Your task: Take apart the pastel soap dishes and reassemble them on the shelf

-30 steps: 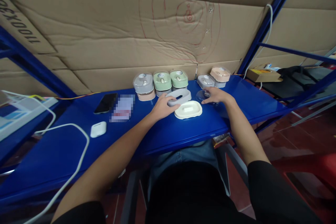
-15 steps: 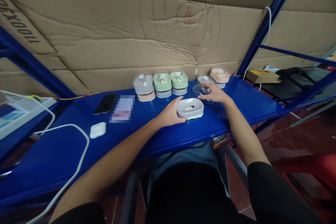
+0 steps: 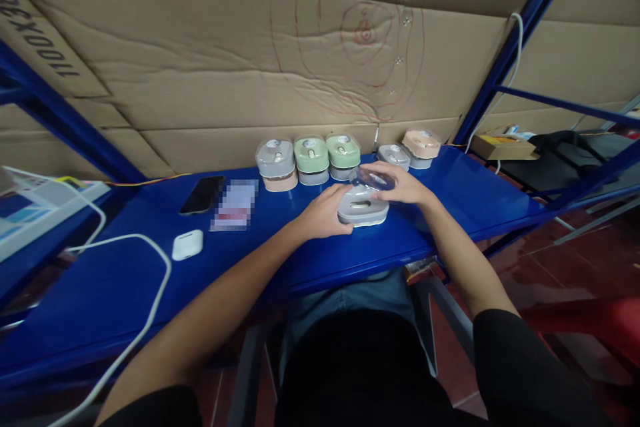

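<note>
My left hand grips the left side of a grey oval soap dish, thumb at the front and fingers behind. The dish sits on the blue table, with a slot in its middle and a pale edge beneath. In my right hand is a clear plastic lid, pinched at its right side. The lid is tilted over the back of the dish; whether they touch I cannot tell.
Along the cardboard wall stand lidded soap dishes: a grey stack, two green ones, a low grey one and a peach one. On the left lie a black phone, a blurred-out item, a white earphone case and a white cable.
My right hand has brought the clear lid leftward, from beside the back right of the soap dish to above it. My left hand keeps its hold on the dish.
</note>
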### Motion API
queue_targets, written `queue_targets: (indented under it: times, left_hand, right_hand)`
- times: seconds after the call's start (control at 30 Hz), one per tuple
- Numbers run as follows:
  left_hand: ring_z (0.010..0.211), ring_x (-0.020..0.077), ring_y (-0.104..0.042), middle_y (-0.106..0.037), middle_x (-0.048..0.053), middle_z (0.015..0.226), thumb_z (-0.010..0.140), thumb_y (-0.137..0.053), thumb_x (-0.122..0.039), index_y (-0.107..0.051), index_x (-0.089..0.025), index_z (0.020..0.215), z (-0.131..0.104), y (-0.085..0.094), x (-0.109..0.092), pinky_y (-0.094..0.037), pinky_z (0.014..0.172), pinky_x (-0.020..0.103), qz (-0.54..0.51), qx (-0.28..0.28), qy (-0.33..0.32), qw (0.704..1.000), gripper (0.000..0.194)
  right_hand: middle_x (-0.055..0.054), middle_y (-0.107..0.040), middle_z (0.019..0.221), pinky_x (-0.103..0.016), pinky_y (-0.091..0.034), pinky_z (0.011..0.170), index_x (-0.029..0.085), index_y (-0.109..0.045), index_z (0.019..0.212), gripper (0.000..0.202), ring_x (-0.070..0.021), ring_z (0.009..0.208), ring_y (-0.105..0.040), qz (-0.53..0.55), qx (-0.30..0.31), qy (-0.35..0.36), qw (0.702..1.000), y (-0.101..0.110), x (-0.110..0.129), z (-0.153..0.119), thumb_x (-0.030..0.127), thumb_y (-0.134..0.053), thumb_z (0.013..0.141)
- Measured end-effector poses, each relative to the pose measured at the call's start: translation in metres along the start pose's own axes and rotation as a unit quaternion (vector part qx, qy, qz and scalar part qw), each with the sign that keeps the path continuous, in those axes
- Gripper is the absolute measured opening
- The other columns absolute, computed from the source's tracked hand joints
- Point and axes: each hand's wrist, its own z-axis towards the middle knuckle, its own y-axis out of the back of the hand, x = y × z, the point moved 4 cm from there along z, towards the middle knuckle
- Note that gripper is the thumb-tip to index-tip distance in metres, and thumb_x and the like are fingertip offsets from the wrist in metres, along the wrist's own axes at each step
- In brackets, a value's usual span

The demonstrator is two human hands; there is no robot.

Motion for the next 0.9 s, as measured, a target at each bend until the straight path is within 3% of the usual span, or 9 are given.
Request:
queue_targets:
  times: [0.27,0.47,0.57,0.63,0.77,0.9]
  left_hand:
    - [0.145,0.0427,-0.064,-0.062,0.018,0.154,0.079,-0.082,-0.035,-0.054,-0.020,0.162,-0.004,0.002,-0.008,-0.054,0.125,0.053,0.095,0.039,0.037,0.994,0.089]
    - [0.166,0.0467,-0.044,-0.046,0.025,0.176,0.089,-0.079,-0.049,-0.039,-0.014,0.173,-0.005,-0.003,0.008,-0.038,0.137,0.059,0.062,0.084,0.015,0.994,0.100]
    - [0.170,0.0496,-0.036,-0.035,0.029,0.183,0.081,-0.090,-0.058,-0.030,-0.012,0.177,-0.003,-0.010,0.024,-0.033,0.139,0.062,-0.011,0.072,0.040,0.997,0.122]
    - [0.167,0.0505,-0.041,-0.039,0.029,0.181,0.069,-0.099,-0.058,-0.026,-0.014,0.178,0.000,-0.014,0.033,-0.036,0.137,0.064,-0.073,0.046,0.062,0.994,0.138]
    - [0.163,0.0506,-0.048,-0.047,0.030,0.176,0.061,-0.105,-0.053,-0.027,-0.016,0.178,0.003,-0.019,0.044,-0.039,0.133,0.067,-0.147,0.006,0.084,0.986,0.145]
    - [0.164,0.0518,-0.046,-0.050,0.031,0.174,0.058,-0.107,-0.052,-0.026,-0.015,0.178,0.004,-0.019,0.049,-0.036,0.134,0.069,-0.163,0.012,0.101,0.981,0.149]
  right_hand:
    - [-0.011,-0.075,0.140,-0.054,-0.055,0.116,0.030,-0.071,0.156,0.081,-0.0338,0.127,-0.071,-0.026,-0.027,0.007,0.999,0.003,-0.008,0.000,0.065,-0.088,0.085]
    - [-0.011,-0.076,0.141,-0.055,-0.056,0.116,0.030,-0.072,0.155,0.080,-0.0340,0.127,-0.071,-0.040,-0.025,0.027,0.999,0.002,-0.006,0.000,0.065,-0.089,0.085]
    - [-0.012,-0.075,0.143,-0.057,-0.056,0.117,0.028,-0.072,0.156,0.084,-0.0358,0.130,-0.072,-0.052,-0.004,0.044,0.998,-0.002,0.000,0.001,0.063,-0.092,0.083]
    - [-0.013,-0.074,0.147,-0.057,-0.055,0.118,0.028,-0.072,0.156,0.086,-0.0367,0.133,-0.072,-0.062,0.017,0.061,0.996,-0.008,0.008,0.002,0.061,-0.095,0.081]
    - [-0.012,-0.072,0.152,-0.056,-0.054,0.120,0.031,-0.069,0.159,0.088,-0.0368,0.137,-0.070,-0.076,0.062,0.100,0.990,-0.026,0.021,0.006,0.055,-0.097,0.080]
    - [-0.012,-0.072,0.152,-0.057,-0.055,0.119,0.031,-0.068,0.161,0.089,-0.0377,0.135,-0.071,-0.093,0.093,0.099,0.986,-0.041,0.018,0.008,0.054,-0.097,0.080]
